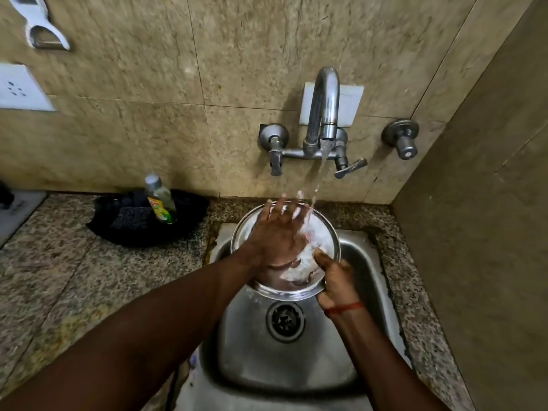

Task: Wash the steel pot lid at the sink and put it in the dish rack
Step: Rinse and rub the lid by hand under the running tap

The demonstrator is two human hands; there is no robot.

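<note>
The round steel pot lid (pixel 323 232) is held tilted over the steel sink (pixel 364 262), under the running stream from the wall tap (pixel 324 108). My right hand (pixel 336 280) grips the lid's lower right rim, thumb on the inside face. My left hand (pixel 277 232) lies flat on the lid's inner face, fingers spread, with water splashing over the fingertips. White foam or water covers part of the lid's surface. The drain (pixel 285 321) shows below the lid. No dish rack is in view.
A black dish (pixel 189 229) on the granite counter left of the sink holds a dark scrub pad (pixel 129 218) and a bottle of dish liquid (pixel 161 200). A second valve (pixel 404 140) sits on the wall at right. A side wall closes off the right.
</note>
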